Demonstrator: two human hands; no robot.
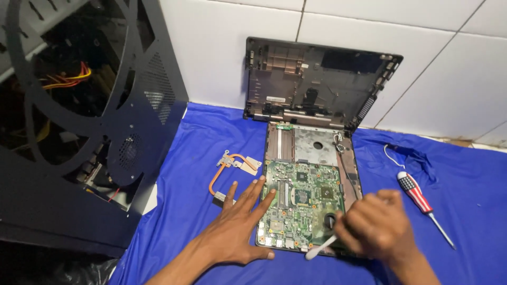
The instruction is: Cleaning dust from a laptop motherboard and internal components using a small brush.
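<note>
A green laptop motherboard [301, 203] lies in an opened laptop base [317, 142] on a blue cloth [465, 211]. My left hand [240, 224] rests flat, fingers spread, on the cloth with its fingertips touching the board's left edge. My right hand [377, 227] is closed around a white brush handle [319, 248] at the board's lower right corner; the brush end is hidden under the hand. The hand looks slightly blurred.
A copper heat pipe with metal plates [232, 171] lies left of the board. A red-handled screwdriver [422, 203] lies to the right. The laptop's bottom cover [317, 79] leans against the white tiled wall. A black desktop computer case [79, 121] stands at the left.
</note>
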